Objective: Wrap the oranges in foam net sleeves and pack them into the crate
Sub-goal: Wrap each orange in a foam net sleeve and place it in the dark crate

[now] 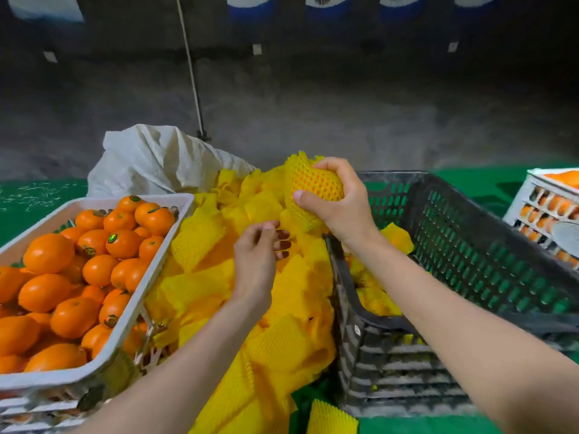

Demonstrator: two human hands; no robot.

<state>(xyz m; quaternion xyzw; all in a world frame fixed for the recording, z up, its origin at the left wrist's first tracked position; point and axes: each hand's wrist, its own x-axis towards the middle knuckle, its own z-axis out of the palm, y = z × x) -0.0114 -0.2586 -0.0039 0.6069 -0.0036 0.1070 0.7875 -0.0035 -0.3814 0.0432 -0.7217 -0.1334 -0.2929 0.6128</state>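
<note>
So the right hand [341, 208] is curled round the sleeved orange [316, 183], with the dark crate [470, 245] at its 4 o'clock. The left hand [255, 258] sits at 7, fingers loosely curled. Can't tell if they're pinching the sleeve tail.

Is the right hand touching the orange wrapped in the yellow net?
Touching. The head view shows the right hand gripping the wrapped orange, with thumb and fingers curled round it and pressed on its net.
</note>
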